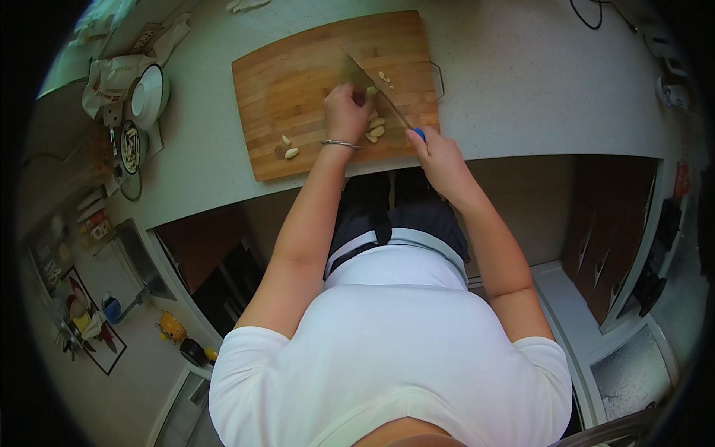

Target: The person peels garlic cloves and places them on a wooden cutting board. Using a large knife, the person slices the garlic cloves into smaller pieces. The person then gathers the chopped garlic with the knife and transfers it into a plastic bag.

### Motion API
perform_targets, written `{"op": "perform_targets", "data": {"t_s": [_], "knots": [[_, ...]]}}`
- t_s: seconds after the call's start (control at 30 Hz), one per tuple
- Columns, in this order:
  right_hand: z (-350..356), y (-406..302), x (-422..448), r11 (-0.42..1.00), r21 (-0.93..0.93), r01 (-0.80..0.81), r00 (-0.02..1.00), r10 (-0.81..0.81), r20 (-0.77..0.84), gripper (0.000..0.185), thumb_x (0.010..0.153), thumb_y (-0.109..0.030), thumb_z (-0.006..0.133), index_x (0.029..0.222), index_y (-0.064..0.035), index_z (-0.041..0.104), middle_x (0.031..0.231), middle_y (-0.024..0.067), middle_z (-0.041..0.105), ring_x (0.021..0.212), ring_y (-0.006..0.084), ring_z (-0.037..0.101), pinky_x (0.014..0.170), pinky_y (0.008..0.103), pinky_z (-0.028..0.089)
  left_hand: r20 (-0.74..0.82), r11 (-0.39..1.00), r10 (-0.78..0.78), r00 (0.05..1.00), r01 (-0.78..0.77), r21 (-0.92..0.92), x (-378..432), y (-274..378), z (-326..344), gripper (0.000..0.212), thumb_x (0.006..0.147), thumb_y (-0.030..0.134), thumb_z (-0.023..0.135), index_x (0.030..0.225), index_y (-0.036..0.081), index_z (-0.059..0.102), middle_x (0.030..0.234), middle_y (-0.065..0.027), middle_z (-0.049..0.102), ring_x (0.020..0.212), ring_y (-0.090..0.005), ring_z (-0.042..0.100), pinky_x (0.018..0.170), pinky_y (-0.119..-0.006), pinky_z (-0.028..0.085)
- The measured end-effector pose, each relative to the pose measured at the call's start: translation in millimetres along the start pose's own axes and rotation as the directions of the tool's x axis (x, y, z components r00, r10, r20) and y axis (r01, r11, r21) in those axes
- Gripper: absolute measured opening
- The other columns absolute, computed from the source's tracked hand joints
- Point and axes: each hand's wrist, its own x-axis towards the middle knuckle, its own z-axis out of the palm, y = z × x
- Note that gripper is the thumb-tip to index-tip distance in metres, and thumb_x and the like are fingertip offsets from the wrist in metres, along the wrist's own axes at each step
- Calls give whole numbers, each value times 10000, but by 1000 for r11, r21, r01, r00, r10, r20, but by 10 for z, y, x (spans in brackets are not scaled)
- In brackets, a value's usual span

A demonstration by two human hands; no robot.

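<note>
A wooden cutting board point(290, 100) lies on the counter before me. My right hand point(441, 159) grips the blue handle of a kitchen knife point(385, 98), its blade slanting across the board to the upper left. Close beside the blade, my left hand point(347, 112), with a bracelet at the wrist, pinches a pale garlic clove point(371, 90) at its fingertips; the fingers partly hide it. Several garlic cloves point(377, 131) lie between my hands. Two more cloves point(291, 152) rest near the board's lower left. Small garlic bits point(383, 77) sit beyond the blade.
At the left of the speckled counter point(536, 100) stand a white bowl point(148, 95) and a dark-rimmed bowl point(130, 146) holding pale pieces. A plastic bag point(114, 78) lies behind them. The board has a metal handle point(439, 81) at its right. A black cable point(595, 22) lies far right.
</note>
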Motion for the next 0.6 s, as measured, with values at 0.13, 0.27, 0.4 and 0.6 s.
{"op": "perform_targets", "data": {"t_s": [0.13, 0.27, 0.4, 0.6], "knots": [[81, 124, 122, 997, 71, -8, 1000, 9, -12, 396, 965, -365, 469, 911, 20, 546, 658, 226, 548, 616, 401, 493, 595, 406, 425, 31, 1000, 9, 999, -9, 13, -9, 6, -54, 165, 677, 138, 725, 746, 24, 627, 682, -121, 592, 630, -274, 587, 617, -361, 489], [8, 202, 119, 972, 216, -96, 995, 88, 44, 403, 972, -375, 458, 901, 13, 538, 579, 128, 506, 517, 250, 497, 538, 357, 414, 106, 999, 22, 994, -19, -36, -68, 60, -237, 168, 696, 137, 719, 784, 23, 633, 718, -112, 602, 647, -245, 593, 613, -348, 488], [-87, 76, 55, 929, 304, -211, 976, 183, 119, 412, 974, -389, 455, 886, 4, 543, 553, 39, 463, 461, 116, 437, 464, 287, 378, 242, 993, 23, 970, 5, -114, -180, -51, -336, 150, 753, 138, 687, 845, 24, 652, 767, -104, 619, 677, -227, 606, 621, -333, 490], [-97, 100, -3, 922, 323, -213, 976, 185, 117, 395, 973, -386, 462, 903, -9, 556, 548, 15, 455, 447, 94, 419, 434, 261, 356, 26, 996, 49, 998, -51, 71, -328, -183, -699, 148, 789, 99, 623, 921, 44, 657, 872, -102, 620, 775, -233, 610, 687, -334, 492]]}}
